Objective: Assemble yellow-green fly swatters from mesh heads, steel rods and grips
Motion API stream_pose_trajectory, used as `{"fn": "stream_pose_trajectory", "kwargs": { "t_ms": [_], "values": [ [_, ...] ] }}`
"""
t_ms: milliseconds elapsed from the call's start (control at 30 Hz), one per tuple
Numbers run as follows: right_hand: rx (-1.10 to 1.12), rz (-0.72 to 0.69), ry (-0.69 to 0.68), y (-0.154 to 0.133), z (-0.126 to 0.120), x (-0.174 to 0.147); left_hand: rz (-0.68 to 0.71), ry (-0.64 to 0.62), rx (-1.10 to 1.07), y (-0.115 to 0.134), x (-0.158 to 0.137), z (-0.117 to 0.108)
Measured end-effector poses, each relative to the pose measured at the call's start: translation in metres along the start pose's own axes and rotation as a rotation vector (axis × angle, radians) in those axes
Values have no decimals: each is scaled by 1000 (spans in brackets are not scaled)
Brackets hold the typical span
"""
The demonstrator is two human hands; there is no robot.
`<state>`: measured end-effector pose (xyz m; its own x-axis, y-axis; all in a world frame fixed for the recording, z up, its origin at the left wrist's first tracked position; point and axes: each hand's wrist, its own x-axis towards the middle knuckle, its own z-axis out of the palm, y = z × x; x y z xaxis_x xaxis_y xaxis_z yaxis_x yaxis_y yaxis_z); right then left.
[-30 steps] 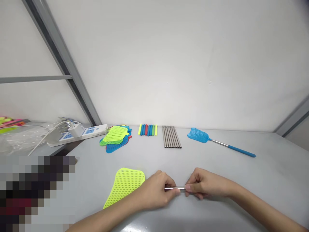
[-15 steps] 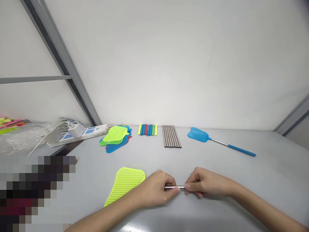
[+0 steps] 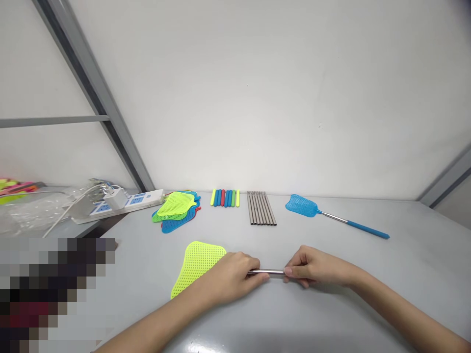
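Two bare hands, nearest the wearer. Left hand [image 3: 233, 277]: closed on one metal rod [image 3: 271, 271], thumb below, fingers over. Right hand [image 3: 309, 267]: thumb and fingertips pinching that rod's right end. Rod lies roughly level between them, low over the grey table [image 3: 331, 318].

One yellow mesh head [image 3: 202, 262], partly under the left hand and forearm; its neck is hidden, so whether it meets the rod cannot be told.

Step in hand, as judged: fitting or adjusting the rod against the head. Next move would seem to call for a steady left grip and a straight push or pull along the rod from the right.

Farther back, right to left: one blue swatter [image 3: 334, 217], complete with shaft and handle; one row of spare rods [image 3: 262, 208]; one row of coloured grips [image 3: 226, 198]; one pile of mesh heads [image 3: 177, 205], overlapping; one power strip [image 3: 147, 198].

Last: one white wall [image 3: 239, 98].
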<state>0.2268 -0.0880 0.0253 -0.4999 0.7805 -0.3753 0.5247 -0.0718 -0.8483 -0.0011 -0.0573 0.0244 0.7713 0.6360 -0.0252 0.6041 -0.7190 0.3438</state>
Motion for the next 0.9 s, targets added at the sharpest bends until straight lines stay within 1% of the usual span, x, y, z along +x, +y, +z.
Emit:
{"fn": "stream_pose_trajectory", "kwargs": {
  "t_ms": [133, 667, 833, 900],
  "values": [
    [4, -2, 2, 2, -3, 0, 54, 19, 39, 0, 1, -1],
    [-24, -12, -6, 1, -7, -1, 147, 37, 112, -2, 3, -2],
    [-13, -10, -28, 2, -8, -2, 304, 12, 161, -8, 3, -7],
    [-12, -8, -37, 2, -8, -2, 333, -4, 174, -9, 3, -8]
  ]
}}
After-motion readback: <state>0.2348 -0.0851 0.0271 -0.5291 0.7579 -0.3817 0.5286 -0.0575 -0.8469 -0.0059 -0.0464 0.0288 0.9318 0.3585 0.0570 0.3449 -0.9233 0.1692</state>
